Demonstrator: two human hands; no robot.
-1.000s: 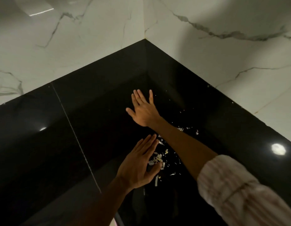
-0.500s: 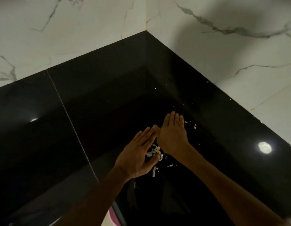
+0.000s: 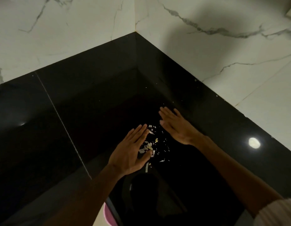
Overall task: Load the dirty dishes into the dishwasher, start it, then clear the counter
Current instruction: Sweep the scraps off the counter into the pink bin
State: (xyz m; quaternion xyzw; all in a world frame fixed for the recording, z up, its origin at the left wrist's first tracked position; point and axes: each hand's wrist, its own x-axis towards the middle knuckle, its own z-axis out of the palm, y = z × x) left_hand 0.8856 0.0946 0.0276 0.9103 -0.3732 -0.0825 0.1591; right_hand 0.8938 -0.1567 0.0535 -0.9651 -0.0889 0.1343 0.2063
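Observation:
A small heap of pale food scraps [image 3: 149, 146] lies on the glossy black counter [image 3: 92, 111] near its inner corner. My left hand [image 3: 133, 152] lies flat with straight fingers on the counter, its edge and thumb against the left side of the scraps. My right hand [image 3: 175, 124] is flat too, fingers straight and pointing to the back corner, just right of and beyond the scraps, apart from the heap. Neither hand holds anything. No dishes or dishwasher are in view.
White marble walls [image 3: 223, 54] meet in a corner behind the counter, above a black upstand. A seam [image 3: 64, 128] runs across the counter on the left. A pink object [image 3: 107, 216] shows below the front edge. A lamp reflection [image 3: 254, 143] shines at right.
My right hand first swept from the back toward the scraps and met my left hand; now it has moved back out to the right. My left hand stayed beside the heap.

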